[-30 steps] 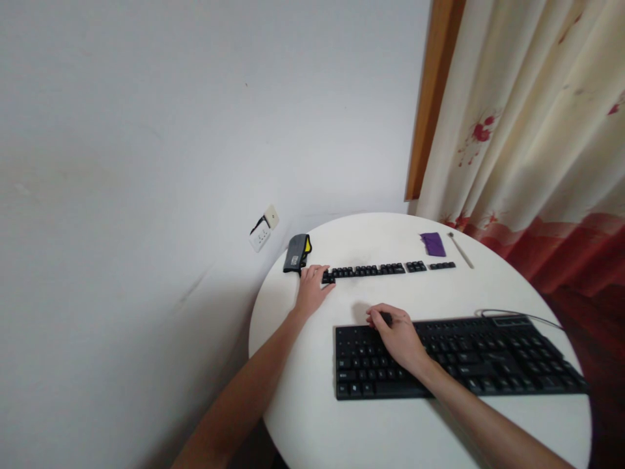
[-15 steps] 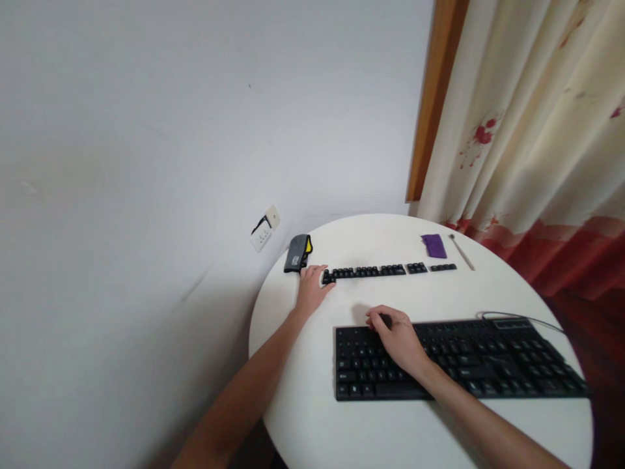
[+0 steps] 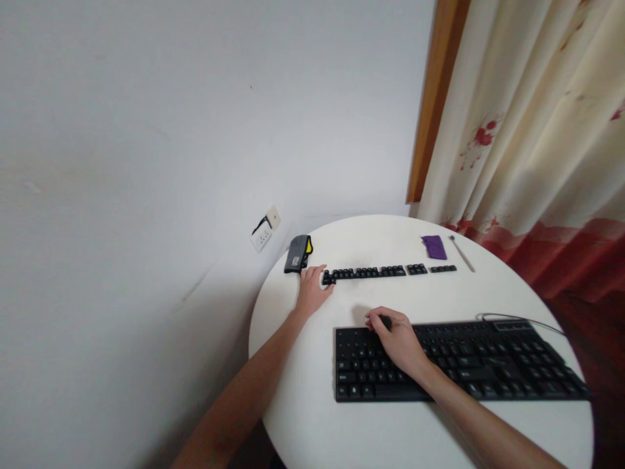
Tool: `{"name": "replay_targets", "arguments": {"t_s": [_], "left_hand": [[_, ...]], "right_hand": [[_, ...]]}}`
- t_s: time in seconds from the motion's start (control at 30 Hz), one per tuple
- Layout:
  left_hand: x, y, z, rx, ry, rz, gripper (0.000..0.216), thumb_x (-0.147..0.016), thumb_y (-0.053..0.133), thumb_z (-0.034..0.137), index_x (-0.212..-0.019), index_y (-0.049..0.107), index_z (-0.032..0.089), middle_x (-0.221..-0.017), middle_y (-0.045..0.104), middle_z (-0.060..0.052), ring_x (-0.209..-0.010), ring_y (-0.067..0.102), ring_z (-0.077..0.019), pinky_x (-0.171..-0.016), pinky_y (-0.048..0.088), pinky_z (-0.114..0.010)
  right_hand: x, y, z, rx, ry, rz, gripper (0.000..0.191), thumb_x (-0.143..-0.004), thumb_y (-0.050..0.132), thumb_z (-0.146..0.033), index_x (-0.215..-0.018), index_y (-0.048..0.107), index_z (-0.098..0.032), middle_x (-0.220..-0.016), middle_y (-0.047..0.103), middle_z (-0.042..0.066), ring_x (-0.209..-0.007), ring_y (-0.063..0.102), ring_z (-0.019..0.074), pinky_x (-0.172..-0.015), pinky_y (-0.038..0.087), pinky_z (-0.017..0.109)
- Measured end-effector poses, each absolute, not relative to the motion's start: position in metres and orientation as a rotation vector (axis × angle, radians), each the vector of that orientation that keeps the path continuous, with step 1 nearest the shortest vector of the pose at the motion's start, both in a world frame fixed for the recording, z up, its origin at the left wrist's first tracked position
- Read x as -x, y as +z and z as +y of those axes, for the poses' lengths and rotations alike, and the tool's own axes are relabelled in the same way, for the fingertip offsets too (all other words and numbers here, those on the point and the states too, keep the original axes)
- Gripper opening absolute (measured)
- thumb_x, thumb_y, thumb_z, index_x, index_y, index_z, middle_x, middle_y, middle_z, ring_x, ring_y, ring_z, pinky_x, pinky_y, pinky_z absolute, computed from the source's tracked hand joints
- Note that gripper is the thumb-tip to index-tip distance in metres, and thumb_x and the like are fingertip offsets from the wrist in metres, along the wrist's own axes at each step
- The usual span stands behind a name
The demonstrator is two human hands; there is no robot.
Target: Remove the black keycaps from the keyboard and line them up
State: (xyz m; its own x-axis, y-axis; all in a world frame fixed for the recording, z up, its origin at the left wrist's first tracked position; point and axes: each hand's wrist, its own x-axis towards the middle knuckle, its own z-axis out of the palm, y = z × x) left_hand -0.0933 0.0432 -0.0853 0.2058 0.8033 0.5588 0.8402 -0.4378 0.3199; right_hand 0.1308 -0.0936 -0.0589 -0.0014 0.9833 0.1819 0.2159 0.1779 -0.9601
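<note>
Your left hand (image 3: pixel 311 294) stays spread beside the keycaps (image 3: pixel 368 273) and your right hand (image 3: pixel 403 343) still grips a dark object (image 3: pixel 386 322), suggesting little progress.

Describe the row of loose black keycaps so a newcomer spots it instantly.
On the round white table, look past the keyboard toward the wall. The row of keycaps runs rightward from the left hand. Unlike the keyboard, it is thin and broken by gaps.
</note>
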Motion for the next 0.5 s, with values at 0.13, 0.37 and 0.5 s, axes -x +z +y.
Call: {"name": "replay_targets", "arguments": {"t_s": [0.13,0.37,0.5], "left_hand": [[0.093,-0.084,0.043,2.404,-1.064,-1.628,0.053,-0.073,0.07,0.022,-0.123,0.052,0.021,-0.109,0.057,-0.008,-0.104,0.049,-0.0273,-0.098,0.038,-0.042],[0.093,-0.078,0.038,2.405,-1.189,-1.635,0.046,-0.076,0.065,0.016,-0.12,0.054,0.021,-0.108,0.059,-0.007,-0.105,0.051,-0.0252,-0.096,0.039,-0.041],[0.088,-0.069,0.03,2.532,-1.339,-1.55,0.03,-0.082,0.056,0.014,-0.112,0.059,0.019,-0.096,0.063,-0.005,-0.091,0.055,-0.0195,-0.087,0.044,-0.035]], "right_hand": [[-0.131,-0.059,-0.094,1.231,0.942,-1.442,0.027,-0.087,0.053,-0.036,-0.079,0.07,-0.018,-0.074,0.07,0.004,-0.075,0.064,0.0201,-0.077,0.047,0.031],[-0.132,-0.052,-0.098,1.213,1.076,-1.335,0.048,-0.093,0.038,-0.051,-0.085,0.07,-0.015,-0.081,0.069,0.008,-0.076,0.063,0.0201,-0.068,0.048,0.028],[-0.136,-0.041,-0.1,1.224,0.932,-1.405,0.052,-0.095,0.031,-0.05,-0.085,0.07,-0.017,-0.086,0.066,0.006,-0.079,0.06,0.0183,-0.07,0.046,0.027]]}}
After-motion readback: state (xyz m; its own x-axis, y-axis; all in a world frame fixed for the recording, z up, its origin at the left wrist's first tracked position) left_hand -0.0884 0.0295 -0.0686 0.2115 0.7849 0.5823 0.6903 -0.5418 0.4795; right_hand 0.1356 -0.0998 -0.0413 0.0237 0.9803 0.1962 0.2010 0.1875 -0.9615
